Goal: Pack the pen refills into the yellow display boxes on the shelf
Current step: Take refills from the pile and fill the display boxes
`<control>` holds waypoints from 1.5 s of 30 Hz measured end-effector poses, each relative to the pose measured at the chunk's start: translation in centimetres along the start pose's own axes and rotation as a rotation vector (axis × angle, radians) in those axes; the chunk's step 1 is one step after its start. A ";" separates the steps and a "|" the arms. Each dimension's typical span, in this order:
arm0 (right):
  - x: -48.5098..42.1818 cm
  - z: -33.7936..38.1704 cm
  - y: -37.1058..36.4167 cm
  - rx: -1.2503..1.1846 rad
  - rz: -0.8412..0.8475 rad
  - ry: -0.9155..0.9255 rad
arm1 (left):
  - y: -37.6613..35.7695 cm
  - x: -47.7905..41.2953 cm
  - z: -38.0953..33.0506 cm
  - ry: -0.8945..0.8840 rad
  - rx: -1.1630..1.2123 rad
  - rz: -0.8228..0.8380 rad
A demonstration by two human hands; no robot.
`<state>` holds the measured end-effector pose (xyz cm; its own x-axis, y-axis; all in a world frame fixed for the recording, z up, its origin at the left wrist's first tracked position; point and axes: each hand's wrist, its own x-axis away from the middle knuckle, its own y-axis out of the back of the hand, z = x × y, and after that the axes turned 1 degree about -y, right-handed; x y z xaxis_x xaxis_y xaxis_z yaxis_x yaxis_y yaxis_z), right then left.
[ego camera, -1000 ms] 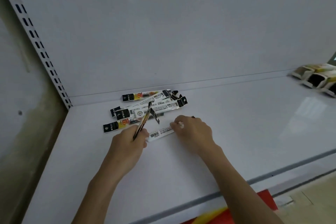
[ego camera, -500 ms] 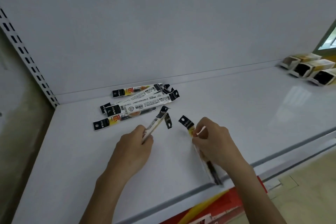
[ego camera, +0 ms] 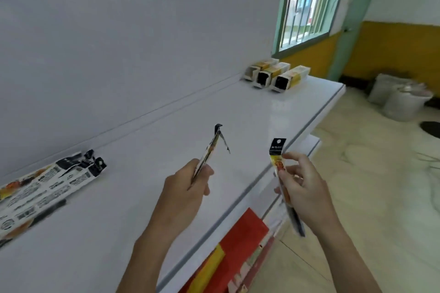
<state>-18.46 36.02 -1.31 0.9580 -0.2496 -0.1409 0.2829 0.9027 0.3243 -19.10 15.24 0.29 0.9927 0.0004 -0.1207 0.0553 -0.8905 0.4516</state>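
Observation:
My left hand [ego camera: 185,188] grips pen refill packs [ego camera: 210,147] that point up and away above the white shelf [ego camera: 142,197]. My right hand [ego camera: 302,188] pinches one refill pack [ego camera: 277,150] by its yellow upper part, just past the shelf's front edge; its dark lower end hangs below my palm. A pile of several refill packs [ego camera: 45,185] lies on the shelf at the far left. Three yellow display boxes [ego camera: 278,74] lie side by side at the shelf's far right end, open ends toward me.
The shelf's white back panel [ego camera: 119,54] rises behind. A lower shelf with a red and yellow package [ego camera: 238,245] sits below the front edge. White sacks [ego camera: 400,100] stand on the floor at the right, near a barred window [ego camera: 304,7].
The view has swung right, so the pile now sits at the far left and the boxes are nearer. Both hands have lifted their packs off the shelf and moved right.

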 end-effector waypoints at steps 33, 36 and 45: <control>-43.4 -15.0 22.6 0.261 0.074 0.122 | -30.3 -35.8 -13.7 -0.019 -0.175 0.027; -49.4 -12.2 19.8 0.323 0.164 0.208 | -28.6 -39.3 -13.9 0.051 -0.167 -0.110; -63.6 -7.8 10.9 0.538 0.425 0.526 | -26.1 -44.1 -11.4 0.290 -0.110 -0.311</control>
<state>-76.69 64.45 3.91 0.8790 0.3867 -0.2791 0.0160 0.5609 0.8277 -63.12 43.61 3.92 0.9150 0.4029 -0.0198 0.3522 -0.7740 0.5261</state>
